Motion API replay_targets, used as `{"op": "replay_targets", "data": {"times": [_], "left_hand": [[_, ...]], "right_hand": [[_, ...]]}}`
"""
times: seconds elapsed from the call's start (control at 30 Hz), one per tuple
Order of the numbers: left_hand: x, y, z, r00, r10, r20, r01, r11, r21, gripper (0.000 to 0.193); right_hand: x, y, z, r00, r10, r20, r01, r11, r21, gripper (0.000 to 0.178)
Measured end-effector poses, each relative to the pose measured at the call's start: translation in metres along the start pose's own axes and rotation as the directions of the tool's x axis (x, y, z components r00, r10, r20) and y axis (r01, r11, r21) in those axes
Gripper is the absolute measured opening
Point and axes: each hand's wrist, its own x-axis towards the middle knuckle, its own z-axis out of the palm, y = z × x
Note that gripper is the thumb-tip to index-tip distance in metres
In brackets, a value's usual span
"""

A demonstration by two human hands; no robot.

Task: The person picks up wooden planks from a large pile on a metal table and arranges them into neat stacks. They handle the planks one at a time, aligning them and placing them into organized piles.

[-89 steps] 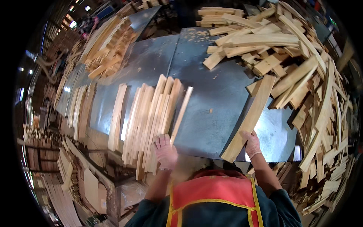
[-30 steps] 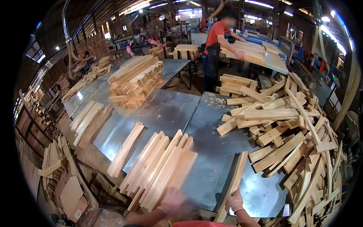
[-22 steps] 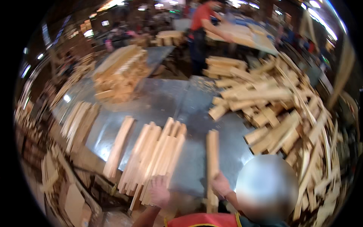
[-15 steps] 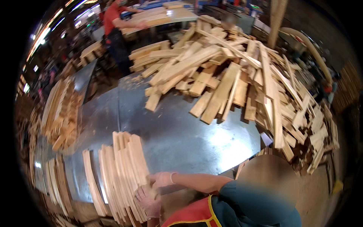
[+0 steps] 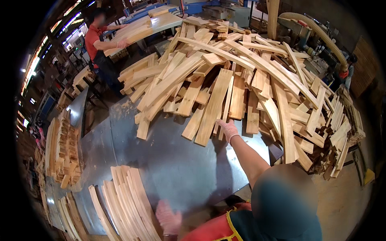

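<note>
My right hand [image 5: 229, 130], in a pink glove, reaches out to the near side of a large heap of loose wooden boards. Its fingers close at the lower end of a narrow wooden strip [image 5: 227, 105], partly hidden beside a wider board [image 5: 215, 107]. Lower down, my left hand [image 5: 169, 217], also gloved in pink and slightly smeared by motion, is open and holds nothing. It hovers beside a row of curved wooden strips [image 5: 130, 201] laid side by side at the near left of the grey metal table [image 5: 177, 162].
More stacked pieces [image 5: 62, 150] sit on the table's left, with a separate strip [image 5: 102, 211] near the row. The board heap [image 5: 193, 68] spreads across the far and right side. Beyond it, a co-worker [image 5: 96, 42] handles boards at another table; a ribbed hose [image 5: 321, 24] hangs behind.
My right hand has left the row of strips and reached forward to the heap. My left hand has come away from the row's near end, its fingers apart. The view has shifted.
</note>
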Motion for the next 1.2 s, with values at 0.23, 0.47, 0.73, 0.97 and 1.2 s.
{"op": "replay_targets", "data": {"times": [0.23, 0.47, 0.73, 0.97, 1.2], "left_hand": [[0.022, 0.084, -0.007, 0.979, 0.203, 0.029, -0.188, 0.946, -0.265, 0.090], [0.055, 0.160, -0.045, 0.853, 0.000, 0.522, 0.234, 0.894, -0.382, 0.090], [0.008, 0.058, -0.010, 0.936, -0.133, 0.326, 0.281, 0.841, -0.463, 0.042], [-0.054, -0.092, 0.021, 0.917, -0.323, -0.233, 0.371, 0.906, 0.204, 0.069], [-0.023, -0.019, -0.006, 0.988, -0.127, -0.093, 0.134, 0.988, 0.072, 0.086]], "right_hand": [[-0.128, 0.023, 0.011, 0.961, -0.070, 0.269, 0.101, 0.990, -0.103, 0.061], [-0.275, 0.196, -0.039, 0.251, 0.071, 0.965, 0.588, 0.781, -0.211, 0.075], [-0.212, 0.150, -0.049, 0.349, 0.135, 0.928, 0.428, 0.858, -0.285, 0.058], [-0.156, 0.124, -0.049, 0.753, 0.208, 0.625, -0.164, 0.978, -0.127, 0.077], [-0.041, 0.075, -0.010, 0.972, -0.108, 0.207, 0.134, 0.984, -0.114, 0.083]]}}
